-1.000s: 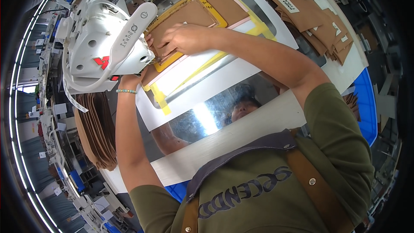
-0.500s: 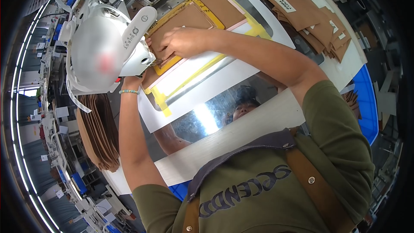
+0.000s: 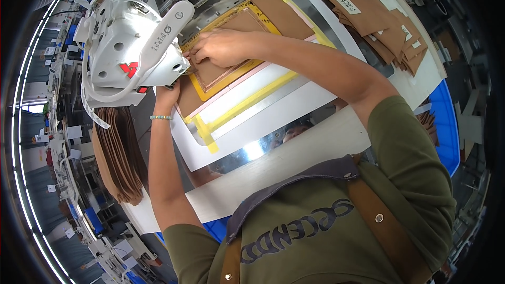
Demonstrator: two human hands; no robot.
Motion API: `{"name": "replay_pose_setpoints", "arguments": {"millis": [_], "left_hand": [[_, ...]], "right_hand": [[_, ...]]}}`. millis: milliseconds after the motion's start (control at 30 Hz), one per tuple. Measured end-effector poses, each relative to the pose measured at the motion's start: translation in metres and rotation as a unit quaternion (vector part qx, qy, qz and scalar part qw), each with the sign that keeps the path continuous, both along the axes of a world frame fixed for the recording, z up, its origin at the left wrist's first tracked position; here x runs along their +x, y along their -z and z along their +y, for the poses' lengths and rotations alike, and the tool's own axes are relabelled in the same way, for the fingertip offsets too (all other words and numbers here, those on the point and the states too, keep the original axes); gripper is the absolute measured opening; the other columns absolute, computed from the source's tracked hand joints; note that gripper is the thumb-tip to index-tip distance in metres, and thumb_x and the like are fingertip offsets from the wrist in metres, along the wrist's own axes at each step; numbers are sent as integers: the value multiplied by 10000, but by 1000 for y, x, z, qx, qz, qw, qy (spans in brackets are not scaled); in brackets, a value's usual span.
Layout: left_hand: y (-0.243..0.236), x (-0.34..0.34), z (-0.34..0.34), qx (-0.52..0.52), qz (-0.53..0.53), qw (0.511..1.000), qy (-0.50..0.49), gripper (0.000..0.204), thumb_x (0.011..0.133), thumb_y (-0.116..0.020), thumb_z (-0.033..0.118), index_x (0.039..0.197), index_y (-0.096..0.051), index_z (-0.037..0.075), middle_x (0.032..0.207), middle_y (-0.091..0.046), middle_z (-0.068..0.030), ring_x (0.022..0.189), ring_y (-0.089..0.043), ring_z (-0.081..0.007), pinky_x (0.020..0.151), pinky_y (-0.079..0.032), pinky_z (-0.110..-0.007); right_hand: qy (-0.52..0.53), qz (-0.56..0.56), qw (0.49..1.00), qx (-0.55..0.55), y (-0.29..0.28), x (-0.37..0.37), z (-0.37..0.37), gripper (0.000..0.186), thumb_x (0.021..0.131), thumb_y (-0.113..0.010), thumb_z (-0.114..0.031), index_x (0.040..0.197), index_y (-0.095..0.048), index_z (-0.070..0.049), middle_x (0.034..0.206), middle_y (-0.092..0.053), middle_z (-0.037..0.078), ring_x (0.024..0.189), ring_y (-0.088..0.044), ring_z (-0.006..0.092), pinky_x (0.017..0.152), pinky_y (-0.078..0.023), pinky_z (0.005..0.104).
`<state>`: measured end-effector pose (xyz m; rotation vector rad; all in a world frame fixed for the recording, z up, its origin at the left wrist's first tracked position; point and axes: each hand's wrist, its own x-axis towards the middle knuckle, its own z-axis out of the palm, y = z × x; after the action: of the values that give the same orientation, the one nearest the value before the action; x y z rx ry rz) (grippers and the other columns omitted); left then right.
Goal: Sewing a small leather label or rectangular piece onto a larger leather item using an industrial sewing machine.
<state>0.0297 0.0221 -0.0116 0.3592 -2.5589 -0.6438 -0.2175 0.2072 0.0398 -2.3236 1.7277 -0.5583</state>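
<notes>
Under the head of a white industrial sewing machine (image 3: 123,47) lies a brown panel (image 3: 289,18) with a yellow frame (image 3: 209,93) on it. My right hand (image 3: 218,48) rests on the brown piece inside the frame, fingers spread and slightly bent, its fingertips close to the machine head. My left hand (image 3: 169,94) is at the panel's left edge, and the machine head hides its fingers. Beneath the panel is a white sheet (image 3: 284,94) with a cut-out, edged with yellow tape (image 3: 252,102).
A shiny metal plate (image 3: 258,147) shows at the near edge of the white table (image 3: 273,173). Brown pieces (image 3: 376,26) with white labels are piled at the far right, above a blue bin (image 3: 444,126). More brown pieces (image 3: 118,158) hang in a stack at the left.
The white sheet, panel and yellow frame have slid to the right and a little nearer. My left hand has moved slightly right with them; my right hand stays on the panel.
</notes>
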Motion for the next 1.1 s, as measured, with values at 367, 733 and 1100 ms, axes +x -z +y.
{"name": "replay_pose_setpoints", "arguments": {"millis": [367,733,1100], "left_hand": [[-27,30,47,6,-42,996,-79,248,1022,-661,97,1226,-755,-8,1229,-740,-238,1122,-730,-379,939,-544,-422],[-48,44,107,1,-26,999,-33,233,1033,-646,39,1236,-759,20,1324,-741,-157,1274,-675,-320,1102,-515,-402],[-63,10,159,-65,-98,992,45,380,1018,-677,88,1397,-697,62,1520,-640,-120,1436,-557,-365,1196,-420,-477]], "right_hand": [[-55,-58,997,-4,3,-3,17,378,921,-590,-25,1228,-803,-84,1368,-727,99,1300,-607,336,1123,-510,445],[-110,-12,993,-47,-4,-6,47,301,959,-626,-38,1200,-802,-81,1367,-740,91,1280,-642,308,1084,-543,423],[106,144,980,-89,8,-74,147,374,1021,-613,-71,1382,-703,-32,1481,-676,72,1375,-592,262,1140,-503,380]]}}
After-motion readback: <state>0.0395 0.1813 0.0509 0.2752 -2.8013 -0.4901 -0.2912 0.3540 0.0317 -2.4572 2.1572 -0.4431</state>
